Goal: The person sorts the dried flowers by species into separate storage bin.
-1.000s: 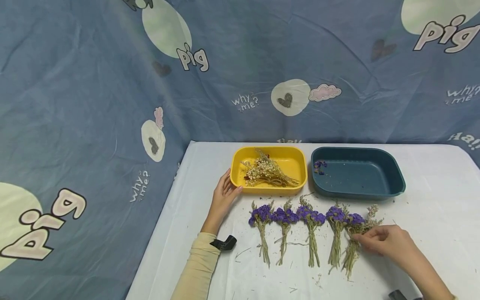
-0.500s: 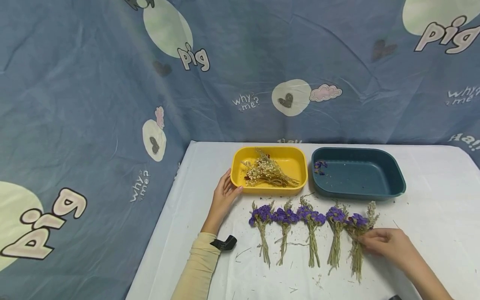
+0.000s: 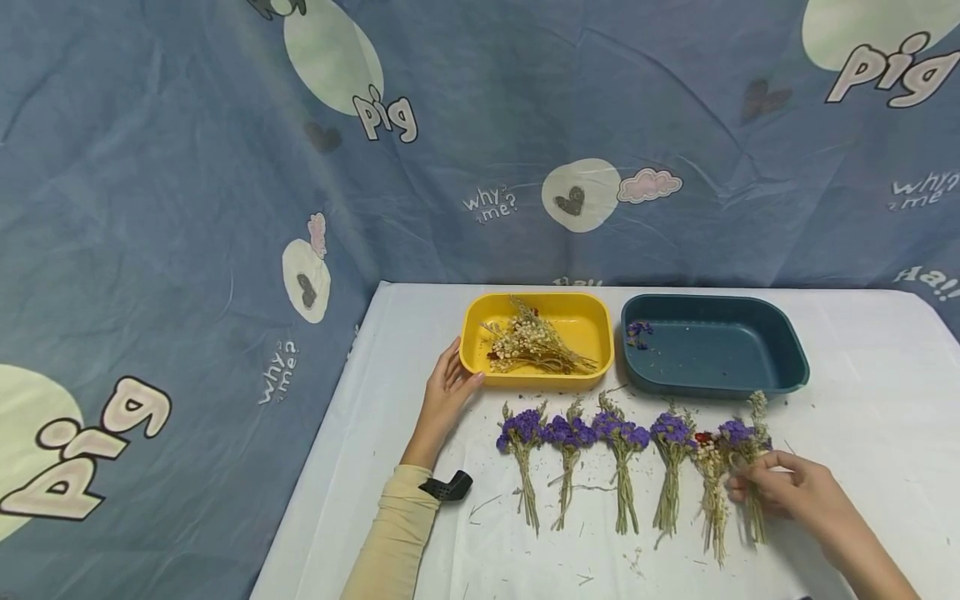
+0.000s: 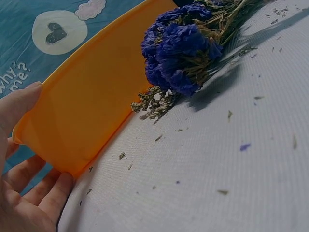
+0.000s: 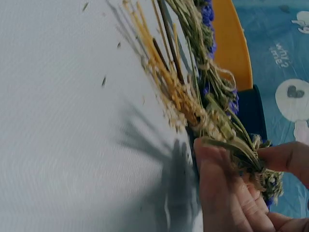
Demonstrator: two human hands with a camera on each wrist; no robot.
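Note:
My right hand point(image 3: 798, 492) pinches a small bunch of dried purple flowers point(image 3: 738, 433) by its stems, at the right end of a row of bunches. Just left of it lies a cream-and-red dried bunch point(image 3: 712, 479), its pale stems point(image 5: 166, 77) showing beside my fingers in the right wrist view. Several purple bunches point(image 3: 622, 433) continue the row leftward, heads toward the trays. My left hand point(image 3: 447, 396) holds the front left corner of a yellow tray point(image 4: 91, 96), thumb and fingers against its wall. More cream-and-red dried flowers point(image 3: 532, 342) lie inside that tray.
To the right of the yellow tray stands a dark teal tray point(image 3: 720, 346), with loose purple petals point(image 3: 639, 334) at its left end. Bits of stem and petal litter the white tablecloth point(image 3: 540, 567). Behind the table hangs a blue printed cloth point(image 3: 465, 233).
My right hand has drawn the purple bunch rightward and turned it more upright, uncovering the cream-and-red bunch that lay beneath it. The left hand has stayed at the yellow tray.

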